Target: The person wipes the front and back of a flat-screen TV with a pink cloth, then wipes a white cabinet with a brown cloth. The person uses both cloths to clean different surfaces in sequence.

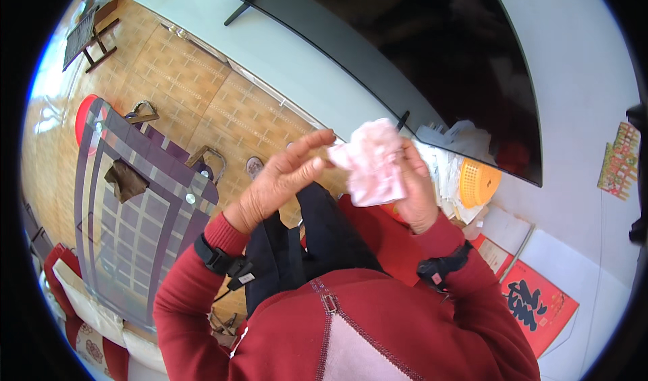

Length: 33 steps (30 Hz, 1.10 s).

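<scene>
My right hand holds a crumpled pink cloth in front of my body, with its fingers behind the cloth's right side. The cloth is slightly blurred. Just left of it, my left hand has its thumb and fingers spread, and its fingertips are near the cloth's left edge; whether they touch it I cannot tell. Both wrists carry black straps over red sleeves.
Beyond my hands a television stands on a long white cabinet. A yellow plastic basket sits on papers at the right. To the left is a glass-topped table with a brown cloth. Red printed sheets lean low at the right.
</scene>
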Each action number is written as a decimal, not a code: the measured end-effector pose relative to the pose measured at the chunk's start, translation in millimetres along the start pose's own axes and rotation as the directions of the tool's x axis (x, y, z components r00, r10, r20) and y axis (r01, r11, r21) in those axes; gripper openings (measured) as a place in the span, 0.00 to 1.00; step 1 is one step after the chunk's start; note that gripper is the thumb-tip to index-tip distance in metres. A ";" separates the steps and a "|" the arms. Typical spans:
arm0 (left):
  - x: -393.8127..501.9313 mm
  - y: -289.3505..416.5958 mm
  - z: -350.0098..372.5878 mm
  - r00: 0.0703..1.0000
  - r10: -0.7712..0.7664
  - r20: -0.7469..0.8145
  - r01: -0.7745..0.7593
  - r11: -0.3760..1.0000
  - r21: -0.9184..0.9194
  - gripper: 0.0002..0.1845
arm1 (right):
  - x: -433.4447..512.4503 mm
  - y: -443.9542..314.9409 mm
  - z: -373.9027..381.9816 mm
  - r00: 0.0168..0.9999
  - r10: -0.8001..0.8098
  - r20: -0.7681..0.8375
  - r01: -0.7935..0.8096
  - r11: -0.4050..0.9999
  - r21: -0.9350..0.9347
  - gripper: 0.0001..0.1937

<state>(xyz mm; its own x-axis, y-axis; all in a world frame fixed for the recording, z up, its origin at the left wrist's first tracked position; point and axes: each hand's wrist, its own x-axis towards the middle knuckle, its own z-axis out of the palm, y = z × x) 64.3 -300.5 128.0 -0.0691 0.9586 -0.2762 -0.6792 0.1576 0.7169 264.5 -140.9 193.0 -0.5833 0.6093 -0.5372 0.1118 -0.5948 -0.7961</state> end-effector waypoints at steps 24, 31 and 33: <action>-341.6 -182.4 -113.0 -0.213 -0.142 -0.967 -0.425 0.904 -0.039 0.14 | 65.1 60.3 -78.5 0.872 0.246 0.424 0.289 0.440 -0.850 0.05; -334.3 -223.1 -149.7 -0.258 -0.263 -0.930 -0.522 0.848 -0.095 0.07 | 50.1 54.1 -97.4 0.913 0.348 0.213 0.110 0.294 -0.949 0.06; -336.5 -223.3 -180.0 -0.265 -0.208 -0.941 -0.478 0.876 -0.059 0.09 | 37.5 62.3 -104.8 0.926 0.323 0.195 0.094 0.305 -0.948 0.06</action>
<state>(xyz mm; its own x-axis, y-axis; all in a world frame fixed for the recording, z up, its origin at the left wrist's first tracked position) 107.7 -700.9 -54.4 -0.5285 -0.5104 -0.6784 -0.6050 -0.3341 0.7227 333.9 -100.1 94.1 -0.6611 0.2701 -0.7000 0.7421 0.3727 -0.5571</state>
